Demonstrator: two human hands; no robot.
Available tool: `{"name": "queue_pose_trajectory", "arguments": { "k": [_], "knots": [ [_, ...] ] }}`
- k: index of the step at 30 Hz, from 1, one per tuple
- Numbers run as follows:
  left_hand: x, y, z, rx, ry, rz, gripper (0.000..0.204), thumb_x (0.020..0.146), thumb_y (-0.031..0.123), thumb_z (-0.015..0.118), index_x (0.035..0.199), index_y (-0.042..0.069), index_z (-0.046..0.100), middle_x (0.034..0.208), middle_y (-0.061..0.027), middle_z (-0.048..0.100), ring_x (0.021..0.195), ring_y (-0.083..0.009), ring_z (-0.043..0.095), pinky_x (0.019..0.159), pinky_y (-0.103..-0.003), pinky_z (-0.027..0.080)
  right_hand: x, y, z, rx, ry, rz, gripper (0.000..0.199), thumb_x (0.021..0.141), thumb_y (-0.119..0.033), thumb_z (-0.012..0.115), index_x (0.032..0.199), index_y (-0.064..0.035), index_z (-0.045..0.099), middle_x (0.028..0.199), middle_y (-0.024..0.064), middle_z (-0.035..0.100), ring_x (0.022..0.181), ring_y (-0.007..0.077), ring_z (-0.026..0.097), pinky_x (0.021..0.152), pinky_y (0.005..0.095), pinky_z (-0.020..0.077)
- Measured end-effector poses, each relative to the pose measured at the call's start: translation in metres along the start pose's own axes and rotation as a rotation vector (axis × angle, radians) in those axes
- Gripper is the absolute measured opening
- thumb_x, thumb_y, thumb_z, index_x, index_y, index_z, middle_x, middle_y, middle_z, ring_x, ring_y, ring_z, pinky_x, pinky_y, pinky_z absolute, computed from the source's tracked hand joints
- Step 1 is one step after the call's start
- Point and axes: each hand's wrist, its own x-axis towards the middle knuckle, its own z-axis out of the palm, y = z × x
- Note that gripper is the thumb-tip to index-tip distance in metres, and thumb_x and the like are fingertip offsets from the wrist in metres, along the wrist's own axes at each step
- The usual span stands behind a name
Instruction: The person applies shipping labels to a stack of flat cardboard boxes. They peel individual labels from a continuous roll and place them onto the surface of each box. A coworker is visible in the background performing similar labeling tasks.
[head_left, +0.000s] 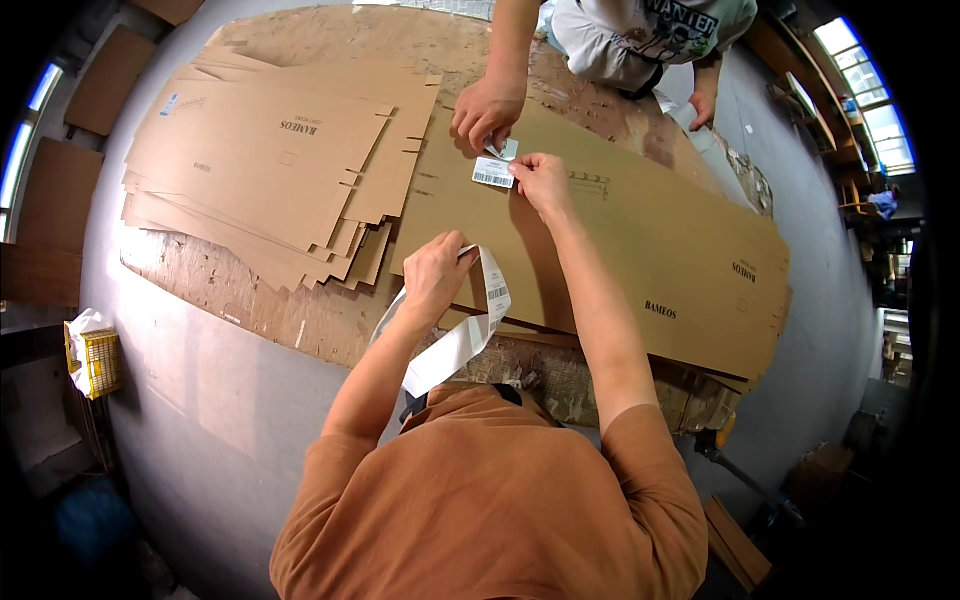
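White label strip (448, 352) (barcoded) curls loosely from the left fingers (455, 243).

The label strip (445, 357) is smooth paper, the cardboard sheet (640, 245) matt, the wooden table (215, 272) rough, the shirt (490, 500) cloth.

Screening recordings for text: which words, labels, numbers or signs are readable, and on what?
Wording described, not copied.
Bold dark lettering, legible: the flat brown cardboard sheet; also the stacked brown cardboard sheets.
Bold lettering, partly legible: the co-worker's pale grey shirt.
Barcode, fine print, too small to read: the white rectangular paper label at the right hand.
Same: the long white paper strip in the left hand.
Too small: the pale sticker on the stack.
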Motion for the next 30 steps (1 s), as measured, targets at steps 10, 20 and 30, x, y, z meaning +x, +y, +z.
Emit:
{"name": "queue_pose_trajectory", "arguments": {
  "k": [10,20,30],
  "knots": [
    [0.0,0.0,0.001,0.001,0.036,0.031,0.017,0.079,0.02,0.069,0.084,0.008,0.059,0.08,-0.007,0.063,0.074,-0.0277,0.063,0.061,-0.039,0.048,0.008,0.004,0.005,-0.1,0.065,0.006,0.009,0.077,-0.008,0.067,0.077,0.0006,0.068,0.062,0.007,0.064,0.05,0.0118,0.055,0.049,0.0282,0.0439],
    [-0.003,0.0,0.0,0.01,0.026,-0.003,0.016,0.077,0.017,0.069,0.087,0.008,0.06,0.083,-0.0071,0.064,0.077,-0.0275,0.063,0.064,-0.038,0.048,0.001,-0.012,0.02,-0.678,0.141,-0.18,0.02,0.076,-0.022,0.07,0.083,-0.0028,0.066,0.078,0.0141,0.068,0.072,0.0306,0.066,0.069,0.0407,0.0511],
    [-0.004,0.003,0.01,0.012,0.082,-0.073,0.011,0.077,0.016,0.067,0.084,0.008,0.064,0.083,-0.0126,0.065,0.076,-0.0328,0.063,0.067,-0.04,0.049,-0.039,0.031,-0.12,-0.67,0.393,-0.028,0.028,0.084,-0.031,0.063,0.095,-0.006,0.057,0.09,0.0144,0.066,0.087,0.0374,0.062,0.077,0.0466,0.0486]
  ]
}}
